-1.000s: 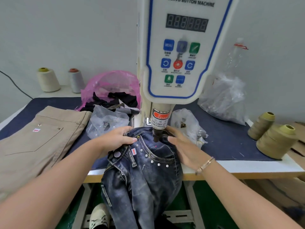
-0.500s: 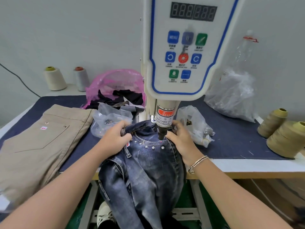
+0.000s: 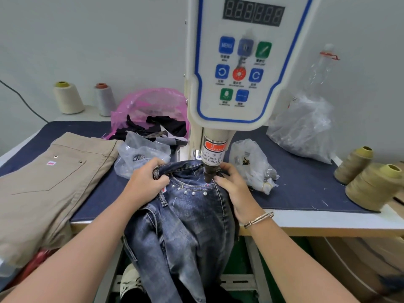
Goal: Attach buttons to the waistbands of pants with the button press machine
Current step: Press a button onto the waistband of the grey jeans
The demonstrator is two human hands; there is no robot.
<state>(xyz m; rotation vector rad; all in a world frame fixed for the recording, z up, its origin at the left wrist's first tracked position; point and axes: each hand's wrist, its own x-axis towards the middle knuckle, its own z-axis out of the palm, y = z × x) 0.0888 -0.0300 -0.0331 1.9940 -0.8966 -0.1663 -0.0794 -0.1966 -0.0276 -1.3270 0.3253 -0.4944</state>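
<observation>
Dark blue jeans (image 3: pixel 192 217) with a row of studs hang over the table's front edge, waistband up under the press head (image 3: pixel 209 173) of the white button press machine (image 3: pixel 236 62). My left hand (image 3: pixel 146 182) grips the waistband left of the press head, fingers curled round its edge. My right hand (image 3: pixel 231 184) holds the waistband on the right, fingertips beside the dark punch. A small red light spot shows on the denim just below the punch.
Beige pants (image 3: pixel 43 182) lie at the left on the blue table cover (image 3: pixel 306 189). Clear bags of buttons (image 3: pixel 140 156) (image 3: pixel 251 162) flank the machine; a pink bag (image 3: pixel 150 110) and a large clear bag (image 3: pixel 306 127) stand behind. Thread cones (image 3: pixel 371 186) (image 3: pixel 67 97) sit at both sides.
Both hands have slid the jeans' waistband up and in under the press head. My left hand went from lying flat on the denim to gripping the waistband edge.
</observation>
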